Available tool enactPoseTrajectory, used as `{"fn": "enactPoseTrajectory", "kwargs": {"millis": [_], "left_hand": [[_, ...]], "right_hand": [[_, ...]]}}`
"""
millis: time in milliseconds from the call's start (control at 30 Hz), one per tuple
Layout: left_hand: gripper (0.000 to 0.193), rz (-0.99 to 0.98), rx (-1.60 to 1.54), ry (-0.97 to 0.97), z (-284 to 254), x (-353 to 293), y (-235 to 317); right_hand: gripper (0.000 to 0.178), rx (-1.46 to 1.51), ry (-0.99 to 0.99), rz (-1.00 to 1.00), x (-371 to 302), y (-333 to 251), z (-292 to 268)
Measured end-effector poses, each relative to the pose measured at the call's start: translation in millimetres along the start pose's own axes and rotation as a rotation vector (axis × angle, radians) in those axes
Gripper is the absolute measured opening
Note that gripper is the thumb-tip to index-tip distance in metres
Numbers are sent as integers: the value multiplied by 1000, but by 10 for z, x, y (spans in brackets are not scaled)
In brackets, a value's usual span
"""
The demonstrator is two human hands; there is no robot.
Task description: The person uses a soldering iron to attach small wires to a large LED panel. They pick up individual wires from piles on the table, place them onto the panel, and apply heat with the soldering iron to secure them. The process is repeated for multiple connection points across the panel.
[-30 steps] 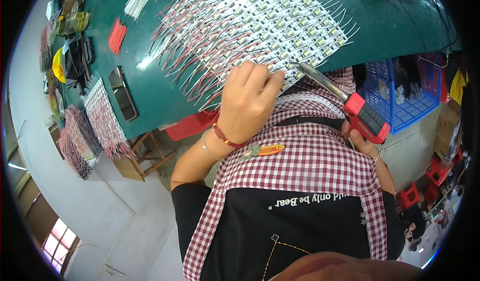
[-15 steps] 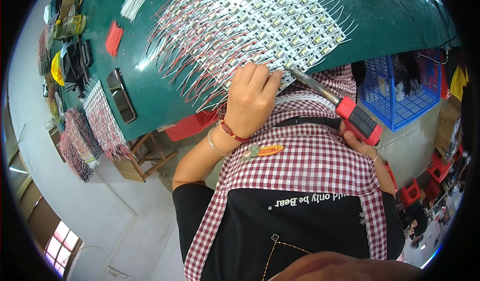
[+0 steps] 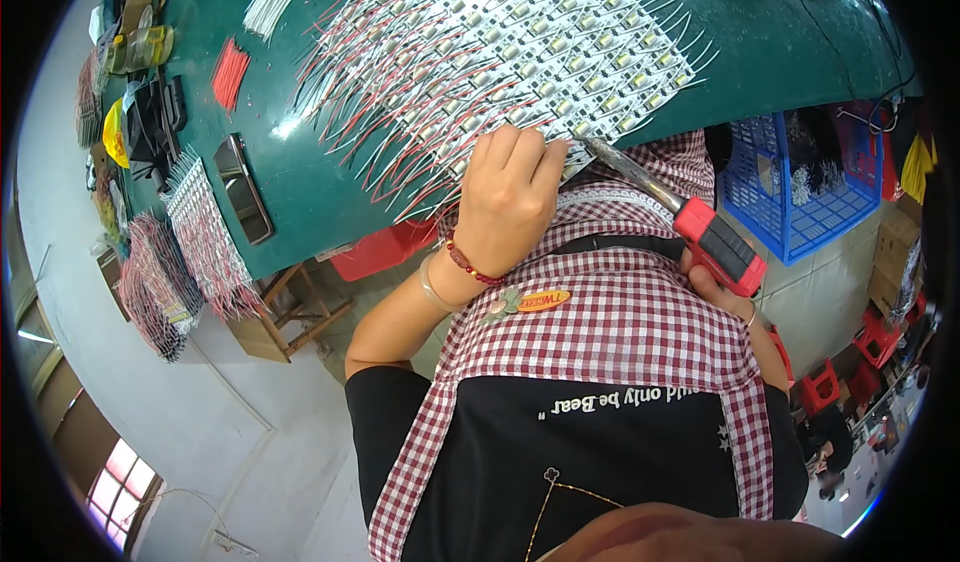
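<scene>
A panel of small white circuit boards [image 3: 560,47] lies on the green table, with rows of red and white wires along its left side and white wires at its right. My left hand [image 3: 508,197] is closed at the panel's near edge, its fingers bent down. Whatever its fingertips pinch is hidden under the knuckles. My right hand [image 3: 712,290] grips a soldering iron [image 3: 718,247] with a red and black handle, partly hidden behind it. The iron's metal shaft slants up to the left, and its tip is at the panel's near edge, just right of my left fingers.
On the green table [image 3: 330,202] lie a phone [image 3: 243,190], red wires [image 3: 230,76], white wires [image 3: 271,4] and another wired board panel [image 3: 208,232]. A blue crate [image 3: 790,217] stands below the table at right. A red stool [image 3: 385,250] is under the near edge.
</scene>
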State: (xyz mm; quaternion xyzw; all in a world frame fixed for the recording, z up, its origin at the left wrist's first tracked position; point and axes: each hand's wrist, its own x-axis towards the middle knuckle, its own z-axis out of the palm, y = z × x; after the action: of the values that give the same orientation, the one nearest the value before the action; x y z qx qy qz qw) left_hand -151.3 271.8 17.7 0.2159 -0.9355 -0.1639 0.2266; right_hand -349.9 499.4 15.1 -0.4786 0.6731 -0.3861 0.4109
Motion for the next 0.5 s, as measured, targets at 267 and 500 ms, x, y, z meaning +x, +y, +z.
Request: {"fn": "enactPoseTrajectory", "kwargs": {"millis": [267, 500], "left_hand": [[22, 7, 51, 1, 3, 8, 3], [21, 10, 70, -19, -23, 28, 16]], "right_hand": [[19, 94, 56, 53, -46, -50, 25], [25, 172, 66, 160, -140, 23, 34]]}}
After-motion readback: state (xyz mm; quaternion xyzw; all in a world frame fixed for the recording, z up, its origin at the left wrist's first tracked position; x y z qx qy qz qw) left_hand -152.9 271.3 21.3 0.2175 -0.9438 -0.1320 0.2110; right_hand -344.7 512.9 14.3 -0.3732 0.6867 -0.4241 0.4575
